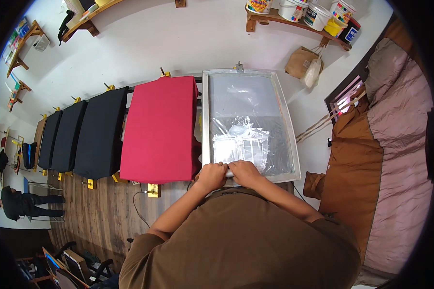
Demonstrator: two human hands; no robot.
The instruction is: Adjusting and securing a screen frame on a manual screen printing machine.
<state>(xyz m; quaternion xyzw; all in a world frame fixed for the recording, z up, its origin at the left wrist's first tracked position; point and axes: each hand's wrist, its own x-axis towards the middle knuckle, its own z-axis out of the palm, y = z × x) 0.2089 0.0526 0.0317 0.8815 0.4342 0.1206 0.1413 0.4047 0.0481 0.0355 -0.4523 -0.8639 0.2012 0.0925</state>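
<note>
In front of me lies a screen printing frame (pixel 206 120) with a pale metal rim. Its grey mesh (pixel 246 96) has a shiny, reflective patch with white smears toward the near end. At the frame's near edge, my left hand (pixel 213 175) and my right hand (pixel 245 173) sit close together with fingers curled. A sliver of something pale shows between them, but I cannot make out what they grip. Just left of the frame, a red shirt (pixel 159 130) is stretched flat over a board.
Further left stand several boards with dark shirts (pixel 100 132). Paint tubs (pixel 316 17) crowd a wall shelf (pixel 275 18); a paper bag (pixel 301 61) hangs below it. Brown and mauve fabric (pixel 357 164) hangs on the right. Another person (pixel 21 202) stands at far left by a table.
</note>
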